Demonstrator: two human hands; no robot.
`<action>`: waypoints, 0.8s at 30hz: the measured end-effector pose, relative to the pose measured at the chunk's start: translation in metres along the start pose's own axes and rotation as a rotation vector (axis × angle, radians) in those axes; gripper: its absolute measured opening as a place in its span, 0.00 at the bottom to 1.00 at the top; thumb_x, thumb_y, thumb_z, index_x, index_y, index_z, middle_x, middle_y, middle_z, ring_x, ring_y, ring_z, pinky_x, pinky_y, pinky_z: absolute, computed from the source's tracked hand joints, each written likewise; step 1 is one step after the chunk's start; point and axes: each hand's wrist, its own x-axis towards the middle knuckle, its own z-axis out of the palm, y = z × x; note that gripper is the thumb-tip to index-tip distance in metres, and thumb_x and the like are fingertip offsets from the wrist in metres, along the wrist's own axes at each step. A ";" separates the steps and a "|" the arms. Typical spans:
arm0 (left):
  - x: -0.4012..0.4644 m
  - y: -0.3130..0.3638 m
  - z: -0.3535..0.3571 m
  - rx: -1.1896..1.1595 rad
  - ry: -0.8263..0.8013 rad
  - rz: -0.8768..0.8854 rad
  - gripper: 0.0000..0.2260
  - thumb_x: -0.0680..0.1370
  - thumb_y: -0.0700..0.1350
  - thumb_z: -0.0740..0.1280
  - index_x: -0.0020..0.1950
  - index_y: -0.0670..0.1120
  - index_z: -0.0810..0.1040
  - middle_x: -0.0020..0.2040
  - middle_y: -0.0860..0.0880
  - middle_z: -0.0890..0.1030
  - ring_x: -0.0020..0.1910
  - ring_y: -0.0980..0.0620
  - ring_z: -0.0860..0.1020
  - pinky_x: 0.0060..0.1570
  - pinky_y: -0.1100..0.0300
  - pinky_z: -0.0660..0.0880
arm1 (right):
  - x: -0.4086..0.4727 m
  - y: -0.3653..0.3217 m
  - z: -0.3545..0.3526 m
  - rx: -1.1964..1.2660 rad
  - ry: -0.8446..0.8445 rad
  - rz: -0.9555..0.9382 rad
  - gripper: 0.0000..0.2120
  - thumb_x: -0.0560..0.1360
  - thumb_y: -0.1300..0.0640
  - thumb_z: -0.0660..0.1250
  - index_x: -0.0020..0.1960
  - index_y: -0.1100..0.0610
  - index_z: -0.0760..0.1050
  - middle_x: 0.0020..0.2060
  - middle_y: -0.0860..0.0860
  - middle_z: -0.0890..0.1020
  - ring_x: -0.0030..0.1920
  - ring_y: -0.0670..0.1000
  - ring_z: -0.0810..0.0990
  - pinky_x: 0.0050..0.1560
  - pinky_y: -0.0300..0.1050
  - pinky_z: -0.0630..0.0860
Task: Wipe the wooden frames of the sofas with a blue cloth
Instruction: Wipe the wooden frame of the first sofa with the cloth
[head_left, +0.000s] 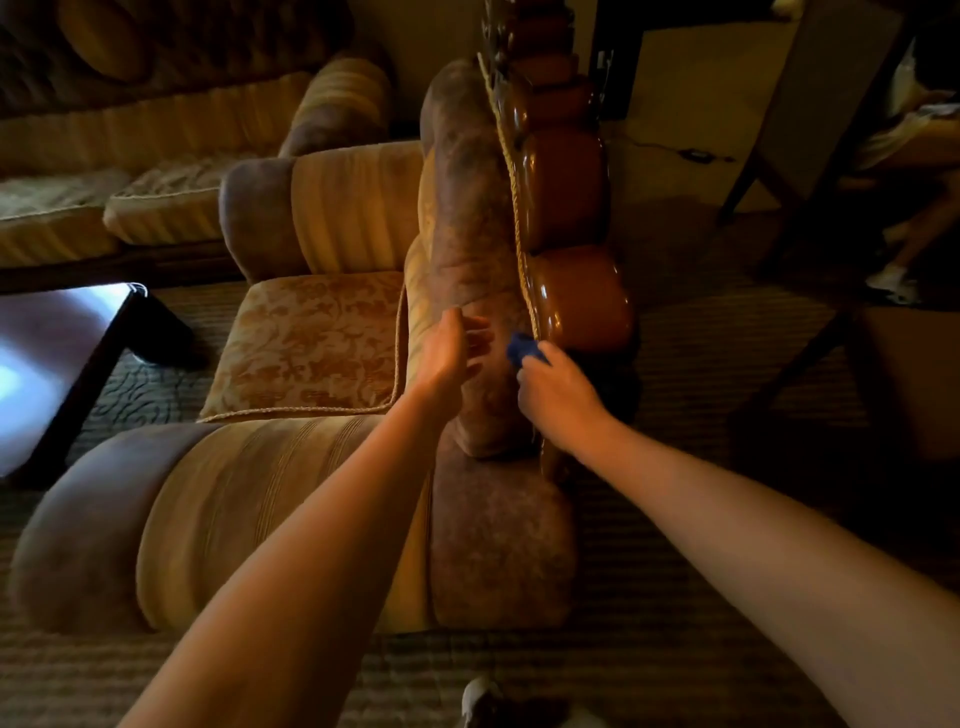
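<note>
Head view: armchair back under wiping, both hands at its top edge.

The right hand (558, 397) grips the bunched blue cloth (524, 349), fingers curled round it, and holds it against the carved wooden frame (574, 283) beside the rope trim (511, 176). The left hand (452, 348) rests on the padded backrest (467, 223), fingers straight and slightly spread, blurred. A dark table (67, 353) stands left of the seat cushion (311, 343).
</note>
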 end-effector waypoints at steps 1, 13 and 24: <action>0.002 -0.001 0.001 0.020 0.008 0.006 0.20 0.84 0.51 0.49 0.57 0.41 0.76 0.52 0.44 0.79 0.53 0.49 0.77 0.52 0.56 0.72 | 0.000 0.006 0.012 -0.099 -0.055 -0.054 0.10 0.60 0.49 0.76 0.24 0.48 0.77 0.28 0.43 0.78 0.37 0.42 0.78 0.51 0.35 0.69; 0.013 -0.005 0.021 0.117 0.158 0.059 0.20 0.83 0.50 0.50 0.58 0.40 0.77 0.50 0.43 0.79 0.50 0.48 0.77 0.46 0.57 0.71 | 0.017 0.014 -0.010 -0.575 0.092 -0.186 0.12 0.79 0.57 0.56 0.58 0.57 0.75 0.56 0.54 0.76 0.65 0.55 0.69 0.74 0.57 0.53; 0.015 -0.038 0.027 0.075 0.147 0.138 0.20 0.83 0.50 0.50 0.60 0.41 0.76 0.53 0.43 0.80 0.52 0.48 0.78 0.50 0.56 0.73 | 0.029 0.024 -0.022 -0.361 0.348 -0.164 0.11 0.78 0.60 0.59 0.51 0.58 0.80 0.51 0.54 0.79 0.61 0.57 0.72 0.71 0.60 0.54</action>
